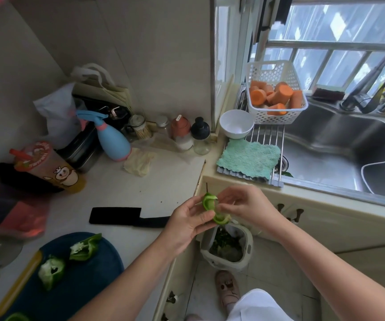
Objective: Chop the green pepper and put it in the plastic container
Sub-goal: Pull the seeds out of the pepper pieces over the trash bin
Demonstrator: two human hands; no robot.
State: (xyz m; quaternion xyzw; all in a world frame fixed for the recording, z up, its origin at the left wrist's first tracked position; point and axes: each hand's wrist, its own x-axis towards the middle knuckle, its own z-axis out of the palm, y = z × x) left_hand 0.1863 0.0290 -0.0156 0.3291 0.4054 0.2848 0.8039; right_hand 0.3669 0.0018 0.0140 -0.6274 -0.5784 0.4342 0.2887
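Observation:
My left hand (pixel 188 224) grips a curved piece of green pepper (pixel 214 210) in the air past the counter's edge, over a small waste bin (pixel 227 247) on the floor. My right hand (pixel 244 206) pinches the pepper's inside with its fingertips. Two more green pepper pieces (pixel 82 247) (pixel 50 272) lie cut side up on the dark blue cutting board (pixel 80 281) at the lower left. A black knife (pixel 126 217) lies flat on the counter, left of my left hand. A white perforated plastic basket (pixel 276 93) with carrot chunks stands by the window.
A steel sink (pixel 339 154) is at the right, with a drying rack, a green cloth (pixel 248 158) and a white bowl (pixel 236 123) at its left edge. Jars, a blue spray bottle (pixel 110 137), bags and a drink cup (pixel 48 167) crowd the counter's back left.

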